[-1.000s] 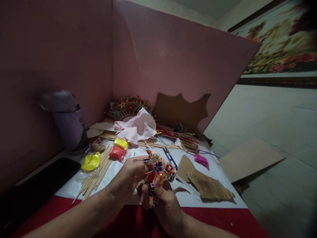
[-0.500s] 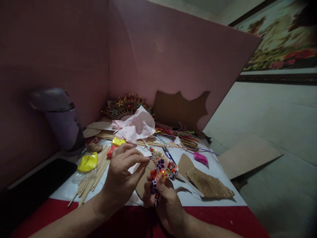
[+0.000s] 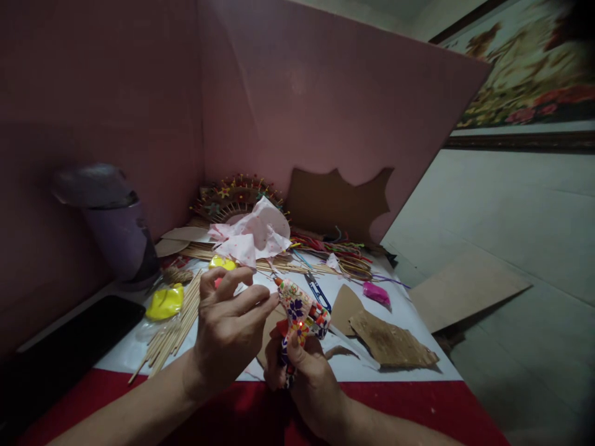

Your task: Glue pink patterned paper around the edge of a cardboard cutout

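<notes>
My right hand [image 3: 309, 378] is wrapped around the grip of a flower-patterned hot glue gun [image 3: 297, 303]. The gun's orange nozzle points up and to the left, a small red light glows on its body, and a translucent glue stick [image 3: 353, 347] trails from its rear. My left hand [image 3: 230, 322] hovers beside the nozzle end, fingers bent and apart, with the fingertips close to the gun's front; its thumb is hidden. Behind the gun, a pair of blue thread snips [image 3: 318, 291] lies on the white sheet [image 3: 409, 334].
Bamboo sticks [image 3: 171, 334], a yellow clay packet [image 3: 165, 302] and a black phone [image 3: 83, 334] lie left, near a purple cup [image 3: 121, 235]. Bark [image 3: 395, 341] and pink clay [image 3: 376, 293] lie right. Pink-dotted tissue [image 3: 251, 232], pipe cleaners [image 3: 320, 243] and cut cardboard [image 3: 339, 201] are behind.
My left fingers have loosened from a pinch at the nozzle and spread apart. The glue gun has shifted slightly left in my right hand, showing more of the snips.
</notes>
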A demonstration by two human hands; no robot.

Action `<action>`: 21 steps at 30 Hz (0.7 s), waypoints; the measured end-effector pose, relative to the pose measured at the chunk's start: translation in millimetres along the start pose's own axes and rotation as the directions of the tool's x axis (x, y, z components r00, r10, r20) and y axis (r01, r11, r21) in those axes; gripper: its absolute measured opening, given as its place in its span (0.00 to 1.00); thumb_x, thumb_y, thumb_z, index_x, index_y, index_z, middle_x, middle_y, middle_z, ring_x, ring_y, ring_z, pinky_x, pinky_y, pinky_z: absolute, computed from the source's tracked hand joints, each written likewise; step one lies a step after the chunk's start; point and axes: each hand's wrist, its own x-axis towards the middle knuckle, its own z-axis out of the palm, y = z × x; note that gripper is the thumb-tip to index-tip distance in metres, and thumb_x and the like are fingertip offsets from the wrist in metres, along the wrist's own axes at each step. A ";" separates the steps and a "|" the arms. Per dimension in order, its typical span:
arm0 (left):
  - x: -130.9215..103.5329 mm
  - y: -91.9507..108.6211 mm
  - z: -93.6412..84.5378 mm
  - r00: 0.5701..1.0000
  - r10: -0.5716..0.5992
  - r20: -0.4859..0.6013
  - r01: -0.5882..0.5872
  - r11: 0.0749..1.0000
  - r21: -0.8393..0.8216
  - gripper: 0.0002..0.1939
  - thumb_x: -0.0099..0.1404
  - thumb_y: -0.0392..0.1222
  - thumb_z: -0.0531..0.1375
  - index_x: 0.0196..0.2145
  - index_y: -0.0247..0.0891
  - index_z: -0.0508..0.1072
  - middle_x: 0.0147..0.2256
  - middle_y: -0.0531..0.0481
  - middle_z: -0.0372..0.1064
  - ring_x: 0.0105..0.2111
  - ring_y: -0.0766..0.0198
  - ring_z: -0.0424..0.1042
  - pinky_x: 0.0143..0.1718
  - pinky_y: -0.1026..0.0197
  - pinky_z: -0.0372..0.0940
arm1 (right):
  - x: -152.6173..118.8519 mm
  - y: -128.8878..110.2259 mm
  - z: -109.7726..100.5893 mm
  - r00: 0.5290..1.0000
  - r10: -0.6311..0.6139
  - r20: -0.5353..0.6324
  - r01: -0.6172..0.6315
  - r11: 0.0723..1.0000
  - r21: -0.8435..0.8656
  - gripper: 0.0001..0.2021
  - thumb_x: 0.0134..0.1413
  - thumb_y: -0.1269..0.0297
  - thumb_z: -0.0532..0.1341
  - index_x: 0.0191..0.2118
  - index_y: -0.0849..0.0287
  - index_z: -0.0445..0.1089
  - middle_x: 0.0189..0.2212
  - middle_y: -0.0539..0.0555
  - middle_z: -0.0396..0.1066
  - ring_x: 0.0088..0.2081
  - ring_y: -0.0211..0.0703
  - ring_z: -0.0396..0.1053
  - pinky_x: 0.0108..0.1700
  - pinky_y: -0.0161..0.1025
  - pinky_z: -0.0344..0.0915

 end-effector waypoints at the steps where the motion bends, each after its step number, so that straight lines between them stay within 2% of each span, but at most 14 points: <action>1: -0.1 -0.5 -0.5 1.000 0.019 -0.004 -0.019 1.000 0.007 0.12 0.56 0.28 0.60 0.32 0.47 0.75 0.28 0.54 0.77 0.41 0.55 0.69 0.45 0.48 0.52 | -0.3 0.3 -0.3 1.000 -0.003 0.001 0.003 1.000 -0.024 0.20 0.56 0.48 0.56 0.29 0.62 0.69 0.17 0.48 0.59 0.19 0.35 0.54 0.23 0.35 0.49; 5: -0.7 -2.5 -1.9 0.994 0.109 -0.002 -0.108 0.992 0.060 0.11 0.57 0.29 0.59 0.31 0.45 0.74 0.27 0.55 0.77 0.40 0.54 0.69 0.46 0.48 0.51 | -0.6 1.1 -0.4 1.000 -0.013 0.000 0.013 0.995 -0.104 0.21 0.59 0.49 0.54 0.25 0.61 0.67 0.17 0.49 0.60 0.20 0.35 0.55 0.24 0.36 0.50; 8: -1.5 -3.3 -2.0 0.982 0.188 0.017 -0.189 0.976 0.113 0.09 0.58 0.29 0.58 0.32 0.42 0.73 0.27 0.53 0.76 0.40 0.54 0.69 0.46 0.47 0.51 | -0.4 0.3 1.9 1.000 -0.022 -0.009 0.021 0.994 -0.104 0.22 0.57 0.48 0.55 0.22 0.61 0.65 0.17 0.49 0.60 0.20 0.35 0.55 0.23 0.35 0.49; 10: -1.3 -2.8 -1.1 0.968 0.249 0.020 -0.249 0.959 0.135 0.08 0.58 0.30 0.58 0.32 0.41 0.73 0.28 0.52 0.75 0.39 0.54 0.68 0.46 0.47 0.51 | -0.4 -0.5 3.5 0.999 -0.028 -0.019 0.026 0.997 -0.074 0.21 0.55 0.47 0.58 0.23 0.61 0.65 0.17 0.48 0.59 0.19 0.34 0.54 0.23 0.35 0.48; 13: 0.7 -0.2 1.8 0.975 0.218 0.048 -0.223 0.963 0.154 0.07 0.59 0.29 0.56 0.31 0.39 0.71 0.29 0.48 0.74 0.39 0.54 0.66 0.46 0.48 0.52 | -0.9 -1.0 4.1 1.000 -0.014 -0.018 0.014 1.000 -0.005 0.20 0.52 0.46 0.60 0.26 0.60 0.65 0.18 0.47 0.58 0.19 0.33 0.53 0.22 0.34 0.47; 16: 2.0 2.3 5.5 0.986 0.143 0.080 -0.153 0.977 0.146 0.09 0.60 0.27 0.53 0.28 0.37 0.69 0.28 0.45 0.72 0.39 0.53 0.63 0.46 0.48 0.52 | -1.2 -0.8 3.8 1.000 -0.002 0.002 0.002 1.000 -0.003 0.21 0.54 0.46 0.58 0.23 0.60 0.63 0.17 0.47 0.58 0.19 0.34 0.53 0.22 0.35 0.48; 18: 1.1 3.0 7.4 0.984 0.161 0.080 -0.172 0.974 0.146 0.09 0.60 0.27 0.52 0.29 0.36 0.69 0.28 0.44 0.72 0.39 0.52 0.63 0.47 0.47 0.52 | -1.1 -0.7 4.4 1.000 -0.002 -0.003 0.002 1.000 0.029 0.21 0.53 0.47 0.59 0.23 0.61 0.64 0.17 0.47 0.58 0.19 0.33 0.53 0.22 0.34 0.49; 21: -0.1 3.9 7.9 0.973 0.223 0.059 -0.230 0.962 0.149 0.08 0.61 0.28 0.53 0.31 0.35 0.70 0.29 0.43 0.72 0.39 0.52 0.62 0.48 0.46 0.52 | -0.9 -0.8 6.7 0.993 0.036 -0.114 -0.013 0.981 0.191 0.17 0.46 0.50 0.66 0.30 0.60 0.66 0.21 0.46 0.63 0.21 0.32 0.57 0.23 0.32 0.52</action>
